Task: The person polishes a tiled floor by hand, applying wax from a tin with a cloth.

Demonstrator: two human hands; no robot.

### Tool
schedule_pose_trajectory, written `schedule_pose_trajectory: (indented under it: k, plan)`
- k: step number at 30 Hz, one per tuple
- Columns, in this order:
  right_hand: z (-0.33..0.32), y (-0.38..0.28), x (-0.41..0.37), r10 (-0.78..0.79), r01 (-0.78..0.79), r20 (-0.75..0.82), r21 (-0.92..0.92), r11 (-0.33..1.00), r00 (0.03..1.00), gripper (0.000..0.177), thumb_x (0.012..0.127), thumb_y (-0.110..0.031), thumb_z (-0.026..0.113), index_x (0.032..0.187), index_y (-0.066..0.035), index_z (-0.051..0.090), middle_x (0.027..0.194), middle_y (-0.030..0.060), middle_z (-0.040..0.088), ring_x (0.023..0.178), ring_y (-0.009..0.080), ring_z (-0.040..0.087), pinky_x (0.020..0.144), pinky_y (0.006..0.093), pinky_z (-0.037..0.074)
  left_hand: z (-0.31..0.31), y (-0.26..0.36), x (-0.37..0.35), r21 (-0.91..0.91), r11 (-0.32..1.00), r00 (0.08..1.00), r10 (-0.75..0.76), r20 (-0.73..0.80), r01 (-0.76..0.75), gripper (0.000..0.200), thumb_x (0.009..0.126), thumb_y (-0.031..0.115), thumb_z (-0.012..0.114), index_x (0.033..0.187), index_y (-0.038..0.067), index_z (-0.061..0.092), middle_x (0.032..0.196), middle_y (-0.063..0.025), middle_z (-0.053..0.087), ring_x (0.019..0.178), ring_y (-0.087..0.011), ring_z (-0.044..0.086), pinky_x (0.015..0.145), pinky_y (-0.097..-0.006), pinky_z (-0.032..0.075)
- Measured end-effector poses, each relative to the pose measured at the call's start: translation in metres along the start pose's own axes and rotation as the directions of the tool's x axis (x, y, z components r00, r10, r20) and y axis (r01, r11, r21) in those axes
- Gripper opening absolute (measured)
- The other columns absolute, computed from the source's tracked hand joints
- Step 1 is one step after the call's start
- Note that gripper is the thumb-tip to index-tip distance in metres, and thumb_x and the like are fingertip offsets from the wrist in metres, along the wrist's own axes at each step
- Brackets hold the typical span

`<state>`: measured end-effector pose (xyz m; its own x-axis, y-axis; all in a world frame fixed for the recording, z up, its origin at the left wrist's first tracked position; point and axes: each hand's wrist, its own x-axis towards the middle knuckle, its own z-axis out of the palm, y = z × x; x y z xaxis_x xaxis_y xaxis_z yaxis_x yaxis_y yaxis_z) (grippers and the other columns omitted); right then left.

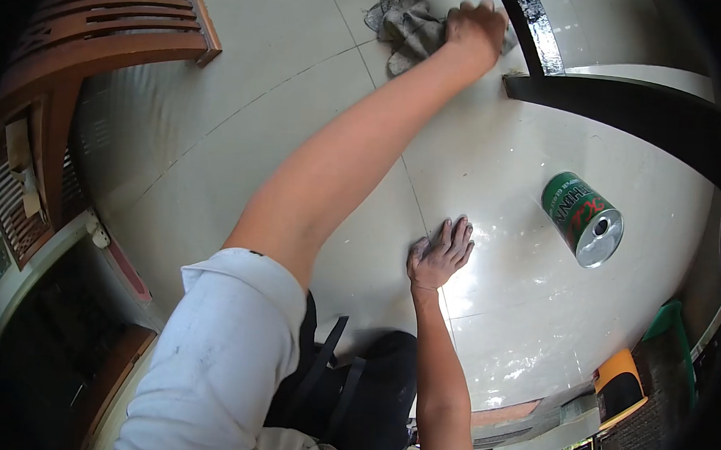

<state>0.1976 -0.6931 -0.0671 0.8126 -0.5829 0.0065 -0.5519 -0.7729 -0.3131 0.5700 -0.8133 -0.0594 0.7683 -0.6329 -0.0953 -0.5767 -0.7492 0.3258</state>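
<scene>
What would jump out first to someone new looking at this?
Probably the left arm, huge across the middle, with the left hand on a crumpled grey cloth at the top. Next, the green can with a silver end, on the glossy tiled floor at right. The right hand, fingers smudged, rests on the tiles near the centre.

Left arm (339, 167) stretched far forward, angled across the body; left hand (476, 34) knuckles up, fingers bent. Right forearm (439, 351) extends forward; right hand (434, 260) palm down, fingers spread, skin smudged.
</scene>
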Motion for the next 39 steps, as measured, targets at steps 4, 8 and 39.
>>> schedule_pose_trajectory:
  k: [4,8,39]
  plan:
    - [0.003,-0.002,0.000,0.020,-0.020,0.000,-0.016,1.000,1.000,0.064,0.083,-0.027,0.053,0.144,-0.011,0.039,0.153,0.0158,0.036,0.140,0.0337,0.036,0.116,0.0504,0.023,-0.004,-0.007,-0.028,-0.073,0.996,0.999,0.044,-0.019,-0.046,0.026,0.083,0.012,0.060,0.108,0.017,0.065,0.118,-0.0087,0.059,0.109,-0.0317,0.057,0.092,-0.0445,0.047]
    - [0.004,0.000,0.001,0.009,-0.010,-0.023,-0.031,0.999,1.000,0.065,0.082,-0.028,0.054,0.143,-0.011,0.041,0.152,0.0155,0.038,0.140,0.0335,0.036,0.116,0.0502,0.023,-0.028,0.012,0.012,0.071,0.997,0.996,0.005,0.088,-0.011,0.028,0.080,0.008,0.062,0.108,0.011,0.067,0.115,-0.0088,0.062,0.110,-0.0310,0.059,0.092,-0.0406,0.050]
    - [-0.002,-0.003,0.002,-0.006,0.006,0.012,0.005,1.000,1.000,0.057,0.086,-0.022,0.050,0.139,-0.004,0.043,0.151,0.0216,0.037,0.140,0.0377,0.034,0.115,0.0513,0.021,-0.013,-0.021,-0.004,-0.081,0.986,0.988,0.144,-0.057,-0.148,0.025,0.074,0.022,0.073,0.097,0.014,0.071,0.108,-0.0079,0.067,0.104,-0.0289,0.064,0.089,-0.0403,0.053]
